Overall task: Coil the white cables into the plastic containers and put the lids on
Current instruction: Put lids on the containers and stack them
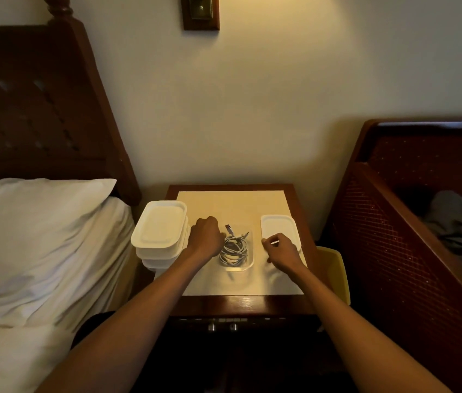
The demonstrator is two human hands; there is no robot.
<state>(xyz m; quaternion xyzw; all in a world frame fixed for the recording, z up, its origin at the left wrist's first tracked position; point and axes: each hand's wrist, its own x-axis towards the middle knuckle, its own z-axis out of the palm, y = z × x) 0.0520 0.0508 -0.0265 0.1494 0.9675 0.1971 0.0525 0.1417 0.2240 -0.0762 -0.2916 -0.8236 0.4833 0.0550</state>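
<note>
Left hand (205, 236) curled at container (249, 260), hold unclear; right hand (281, 251) pinching lid (278, 225); lidded stack (159, 225) alongside.

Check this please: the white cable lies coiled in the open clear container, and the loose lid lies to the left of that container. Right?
One thing is wrong: the head view shows the loose lid to the right of the open clear container, under the right hand. The white cable does lie coiled in it.

The nightstand (241, 303) is glossy dark wood; its pale top (232, 202) matt. The container (248, 263) is clear plastic; the lid (276, 226) smooth white plastic; the pillow (40, 222) creased cloth.
</note>
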